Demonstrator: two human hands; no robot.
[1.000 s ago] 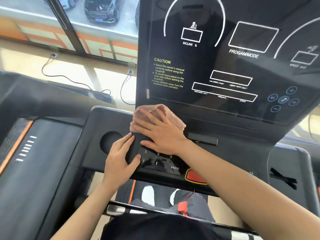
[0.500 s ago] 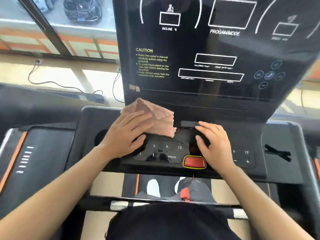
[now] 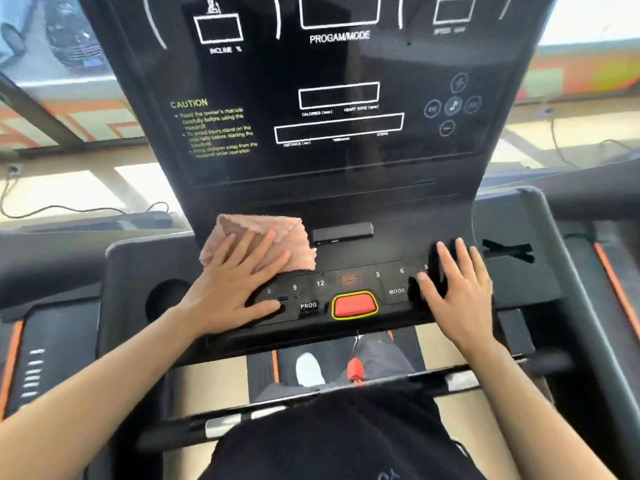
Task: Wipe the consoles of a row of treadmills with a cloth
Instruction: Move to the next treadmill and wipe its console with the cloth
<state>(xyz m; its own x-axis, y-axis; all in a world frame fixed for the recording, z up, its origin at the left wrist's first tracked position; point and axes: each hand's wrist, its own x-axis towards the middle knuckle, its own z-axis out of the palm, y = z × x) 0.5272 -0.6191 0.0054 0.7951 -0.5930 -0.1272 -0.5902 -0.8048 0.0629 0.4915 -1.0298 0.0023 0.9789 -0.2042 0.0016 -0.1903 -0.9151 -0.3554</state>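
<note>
A black treadmill console [image 3: 346, 216] fills the view, with a dark display panel [image 3: 339, 98] above and a button strip with a red stop button [image 3: 354, 304] below. A pink cloth [image 3: 291, 237] lies on the ledge left of centre. My left hand [image 3: 235, 285] lies flat with spread fingers pressing on the cloth's near part, its thumb by the PROG button. My right hand [image 3: 457, 289] rests flat with straight fingers on the right end of the button strip, holding nothing.
A small black bar [image 3: 343, 232] sits on the ledge right of the cloth. A round cup holder [image 3: 166, 299] is at the left and a slotted holder [image 3: 507, 251] at the right. Neighbouring treadmills flank both sides; a metal handlebar [image 3: 311, 403] crosses below.
The cloth passed from under my right hand to under my left hand. My right hand moved right along the button strip to its right end. The view shifted to centre the console.
</note>
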